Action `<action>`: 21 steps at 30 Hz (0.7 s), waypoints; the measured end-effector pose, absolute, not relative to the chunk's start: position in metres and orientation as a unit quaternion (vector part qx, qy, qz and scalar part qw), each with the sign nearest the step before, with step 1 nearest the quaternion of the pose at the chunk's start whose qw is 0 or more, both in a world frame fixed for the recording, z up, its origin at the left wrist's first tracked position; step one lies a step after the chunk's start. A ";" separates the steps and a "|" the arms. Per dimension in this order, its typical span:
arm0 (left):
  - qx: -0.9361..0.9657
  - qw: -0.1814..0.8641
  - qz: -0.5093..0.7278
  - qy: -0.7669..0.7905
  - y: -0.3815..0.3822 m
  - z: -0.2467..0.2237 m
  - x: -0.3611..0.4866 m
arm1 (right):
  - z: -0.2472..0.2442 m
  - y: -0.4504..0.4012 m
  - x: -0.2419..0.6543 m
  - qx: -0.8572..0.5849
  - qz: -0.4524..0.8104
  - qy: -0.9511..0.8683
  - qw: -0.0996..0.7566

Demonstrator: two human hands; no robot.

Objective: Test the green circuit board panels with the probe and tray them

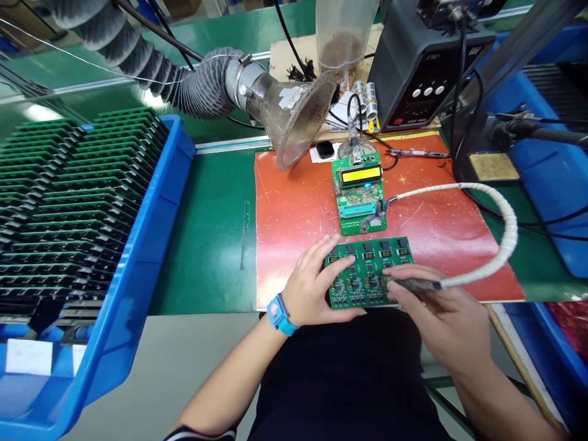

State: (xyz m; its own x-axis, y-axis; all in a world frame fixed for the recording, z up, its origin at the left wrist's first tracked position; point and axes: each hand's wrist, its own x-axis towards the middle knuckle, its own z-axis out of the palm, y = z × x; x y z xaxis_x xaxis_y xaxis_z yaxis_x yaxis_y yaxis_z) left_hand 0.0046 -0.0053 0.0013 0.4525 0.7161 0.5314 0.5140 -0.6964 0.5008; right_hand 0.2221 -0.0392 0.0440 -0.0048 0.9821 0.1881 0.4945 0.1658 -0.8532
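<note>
Brightness: I see an evenly bright scene, lit from overhead.
Glare: a pale sheen lies on the green surface (41, 113) at far left, and I see the yellow display (361, 175) glowing.
Shadows: soft and short beneath my hands.
Focus: the centre is sharp; the board's print is too small to read.
Distortion: wide-lens bending curves the blue tray (151, 220) and the frame edges.

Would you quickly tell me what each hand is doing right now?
Left hand: open, fingers resting flat on the green circuit board.
Right hand: closed around a probe on a wrapped cable, tip on the board.
</note>
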 end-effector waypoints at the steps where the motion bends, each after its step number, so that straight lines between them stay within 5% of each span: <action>1: 0.841 0.135 0.375 0.366 -0.005 0.001 0.005 | 0.044 -0.039 0.222 -0.573 0.297 -0.644 0.411; 21: 0.841 0.143 0.374 0.365 -0.006 0.000 0.004 | 0.044 -0.039 0.223 -0.569 0.293 -0.649 0.411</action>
